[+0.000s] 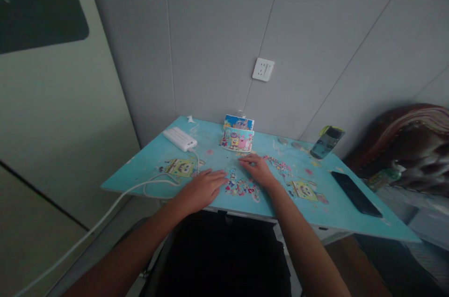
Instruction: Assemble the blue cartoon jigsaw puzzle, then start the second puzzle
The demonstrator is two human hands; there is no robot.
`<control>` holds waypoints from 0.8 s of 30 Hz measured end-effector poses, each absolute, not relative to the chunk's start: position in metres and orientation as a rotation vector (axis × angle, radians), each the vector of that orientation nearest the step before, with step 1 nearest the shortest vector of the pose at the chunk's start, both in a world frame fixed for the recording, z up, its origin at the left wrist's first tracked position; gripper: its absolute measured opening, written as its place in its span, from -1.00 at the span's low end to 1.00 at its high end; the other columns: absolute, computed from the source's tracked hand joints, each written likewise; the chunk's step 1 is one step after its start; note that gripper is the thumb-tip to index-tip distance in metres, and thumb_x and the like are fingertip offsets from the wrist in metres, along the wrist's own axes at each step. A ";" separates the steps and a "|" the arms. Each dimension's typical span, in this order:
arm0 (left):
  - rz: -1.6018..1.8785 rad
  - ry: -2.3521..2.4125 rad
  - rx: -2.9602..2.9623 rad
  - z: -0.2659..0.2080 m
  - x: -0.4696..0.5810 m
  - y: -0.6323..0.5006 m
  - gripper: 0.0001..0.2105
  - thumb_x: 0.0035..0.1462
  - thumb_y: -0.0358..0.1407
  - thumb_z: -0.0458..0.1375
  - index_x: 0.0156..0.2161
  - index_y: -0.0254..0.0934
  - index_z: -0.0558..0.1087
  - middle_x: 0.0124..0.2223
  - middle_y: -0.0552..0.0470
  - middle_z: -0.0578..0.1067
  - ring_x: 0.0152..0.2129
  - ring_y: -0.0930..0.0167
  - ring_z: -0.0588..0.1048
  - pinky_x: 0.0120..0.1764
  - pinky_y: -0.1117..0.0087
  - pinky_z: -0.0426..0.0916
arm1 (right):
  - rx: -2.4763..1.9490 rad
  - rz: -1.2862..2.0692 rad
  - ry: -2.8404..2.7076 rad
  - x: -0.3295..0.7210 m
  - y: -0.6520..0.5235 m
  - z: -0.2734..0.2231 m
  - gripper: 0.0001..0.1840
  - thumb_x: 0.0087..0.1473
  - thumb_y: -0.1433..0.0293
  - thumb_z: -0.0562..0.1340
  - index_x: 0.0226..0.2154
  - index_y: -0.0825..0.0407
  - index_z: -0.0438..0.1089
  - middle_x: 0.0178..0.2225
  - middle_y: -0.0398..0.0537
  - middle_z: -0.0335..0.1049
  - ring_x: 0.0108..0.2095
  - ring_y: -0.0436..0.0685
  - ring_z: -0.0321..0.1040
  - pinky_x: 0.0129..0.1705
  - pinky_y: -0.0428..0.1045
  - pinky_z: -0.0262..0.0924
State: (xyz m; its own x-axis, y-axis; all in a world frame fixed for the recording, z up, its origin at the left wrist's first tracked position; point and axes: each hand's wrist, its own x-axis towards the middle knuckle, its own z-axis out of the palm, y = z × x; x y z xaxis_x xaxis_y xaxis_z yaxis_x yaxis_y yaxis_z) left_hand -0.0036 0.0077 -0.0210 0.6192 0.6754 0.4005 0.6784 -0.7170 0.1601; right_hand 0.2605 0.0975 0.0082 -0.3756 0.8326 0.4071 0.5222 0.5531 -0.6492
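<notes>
My left hand (207, 188) lies flat near the front edge of the table, fingers stretched toward a loose spread of small colourful cartoon stickers (242, 188). My right hand (258, 169) is just behind that spread, its fingertips drawn together low over the tabletop. Anything between those fingertips is too small to make out. A second cluster of small pinkish cutouts (278, 165) lies to the right of my right hand. Beyond both hands, cartoon picture cards (237, 140) lean upright near the wall.
On the light blue table (217, 203), a white power bank (180, 139) with a white cable (115, 203) sits at left. A dark bottle (327, 141) stands at the back right, and a black flat phone-like object (356, 194) lies at right. A wall socket (263, 69) is above.
</notes>
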 end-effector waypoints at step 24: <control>-0.710 -1.179 -2.818 -0.020 -0.004 0.006 -0.60 0.29 -0.44 0.01 0.18 -0.12 0.43 0.27 0.00 0.42 0.22 0.34 0.38 0.28 0.13 0.13 | -1.258 0.379 -2.279 0.284 0.099 0.001 -0.76 0.22 0.23 0.27 -0.23 -0.01 0.62 -0.25 0.02 0.55 -0.25 0.15 0.43 -0.12 0.04 0.25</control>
State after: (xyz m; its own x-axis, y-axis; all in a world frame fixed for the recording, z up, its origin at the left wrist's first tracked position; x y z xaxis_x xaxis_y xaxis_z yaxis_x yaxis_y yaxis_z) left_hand -0.0043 0.0065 -0.0202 0.6151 0.6742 0.4087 0.6766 -0.7175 0.1654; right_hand 0.2835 0.0993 0.0011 -0.4438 0.8463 0.2947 0.7052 0.5328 -0.4678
